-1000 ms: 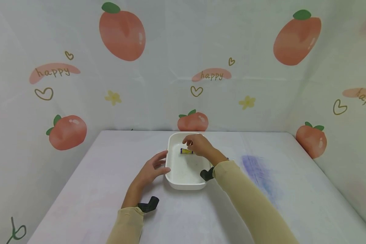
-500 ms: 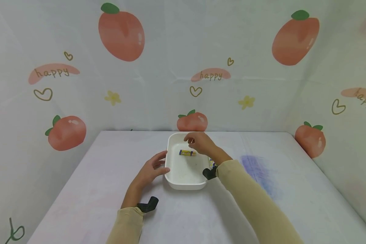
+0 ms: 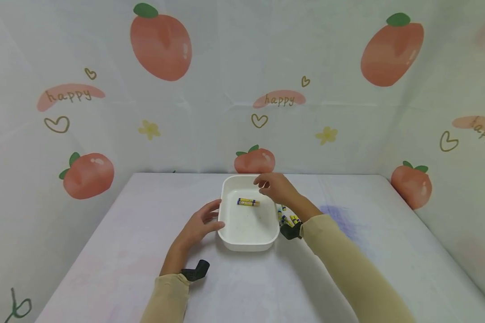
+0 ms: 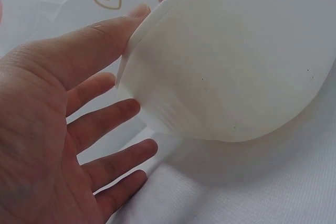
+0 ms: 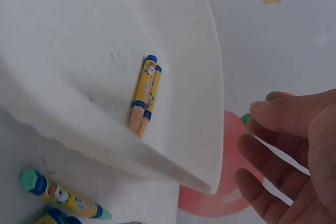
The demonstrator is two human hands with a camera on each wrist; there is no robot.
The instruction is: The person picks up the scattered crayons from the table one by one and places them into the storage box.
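Observation:
A white tray (image 3: 246, 231) holds two crayons (image 3: 248, 202) lying side by side, in yellow wrappers with blue bands and with pale brownish tips in the right wrist view. My left hand (image 3: 198, 226) is at the tray's left side. Its thumb (image 4: 105, 38) touches the rim, while the other fingers (image 4: 107, 121) are spread nearly straight by the outer wall. Over the tray's far right corner hovers my right hand (image 3: 280, 188), with loosely bent fingers and nothing between them. Several more crayons (image 5: 65, 195) lie just right of the tray, one with a green tip.
A white cloth (image 3: 234, 287) covers the table, with a blue-purple smudge (image 3: 339, 220) on its right side. Behind rises a white backdrop (image 3: 210, 134) printed with peaches, hearts and yellow flowers. Each wrist carries a black camera mount (image 3: 196, 270).
My right hand has moved right, away from the crayons in the tray, uncovering both of them and the crayons beside the tray. The left hand has stayed at the rim.

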